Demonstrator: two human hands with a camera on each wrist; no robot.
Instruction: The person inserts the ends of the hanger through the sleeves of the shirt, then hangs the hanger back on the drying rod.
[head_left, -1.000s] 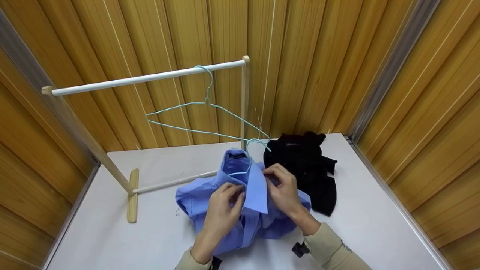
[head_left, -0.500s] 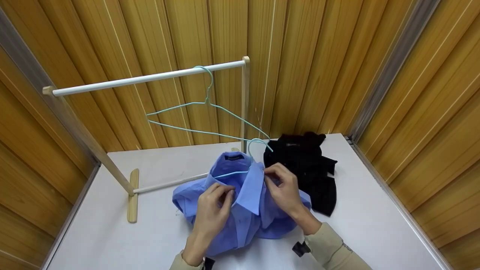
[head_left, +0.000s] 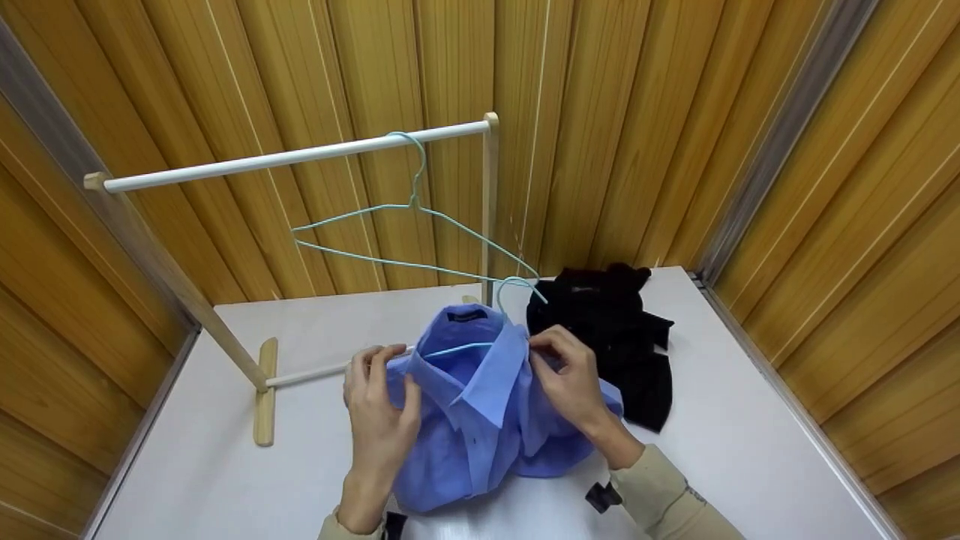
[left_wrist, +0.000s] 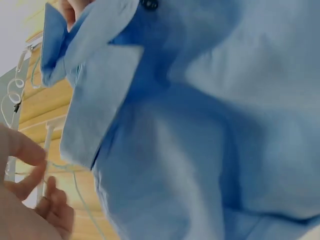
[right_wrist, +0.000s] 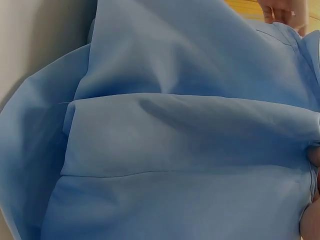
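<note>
A blue collared shirt (head_left: 487, 450) is on the white table, its collar spread and a dark label inside the neck. A light-blue wire hanger (head_left: 461, 348) runs through the neck, with its hook above the collar. My right hand (head_left: 566, 386) pinches the shirt at the shoulder beside the collar; whether it grips the wire too is hidden. At the other shoulder is my left hand (head_left: 379, 420), fingers spread and loosely bent. In the left wrist view the left hand (left_wrist: 37, 195) stands apart from the shirt's collar (left_wrist: 97, 105), holding nothing.
Behind the shirt stands a small garment rack with a white rail (head_left: 300, 156) and wooden posts. A second wire hanger (head_left: 425, 159) hangs from the rail. Black clothing (head_left: 607, 337) lies at the back right of the table (head_left: 750, 450). Wood-patterned panels (head_left: 600, 135) enclose the table.
My left hand has let go of the collar and moved left to the shoulder. The collar has opened wider, showing the label and more hanger wire. My right hand has stayed in place.
</note>
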